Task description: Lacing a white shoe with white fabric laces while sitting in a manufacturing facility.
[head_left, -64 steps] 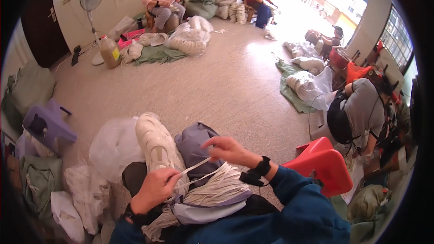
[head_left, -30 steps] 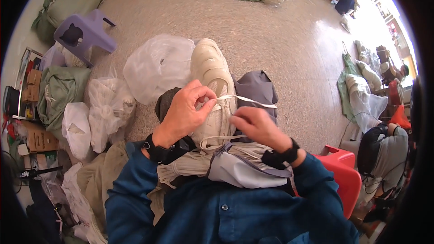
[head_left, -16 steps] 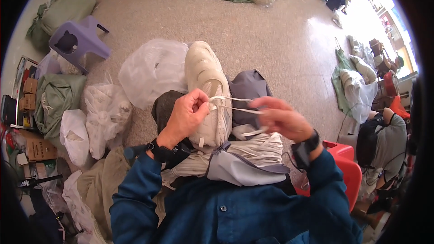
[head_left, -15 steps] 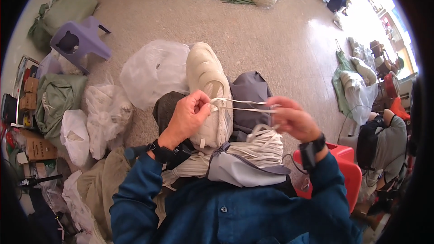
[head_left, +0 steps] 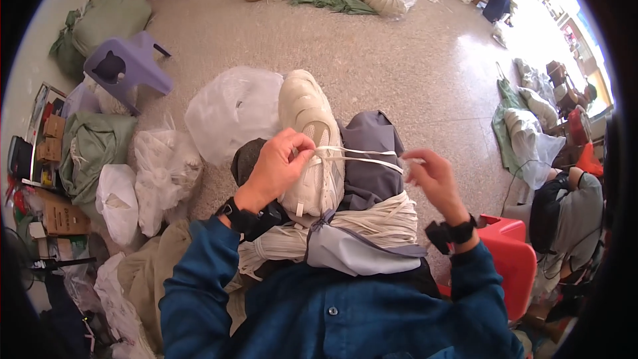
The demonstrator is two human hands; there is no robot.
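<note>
A cream-white sneaker (head_left: 307,116) lies on my lap, toe pointing away. My left hand (head_left: 276,166) rests on its side and pinches a flat white shoelace (head_left: 362,154) at the eyelets. My right hand (head_left: 428,176) holds the lace's other end, stretched taut to the right across my grey-trousered knee (head_left: 372,159). A thick bundle of white laces (head_left: 372,223) lies across my lap beneath both hands, over a pale blue cloth (head_left: 359,256).
Clear plastic bags (head_left: 229,110) and white sacks (head_left: 159,166) lie on the floor to my left, with a purple stool (head_left: 126,66) and green sacks (head_left: 93,143). A red stool (head_left: 512,262) stands at my right. A seated person (head_left: 571,209) works at far right.
My head has tilted down from the room to my lap. My right hand has drawn the lace out to the right, away from the sneaker; my left hand stays on the shoe.
</note>
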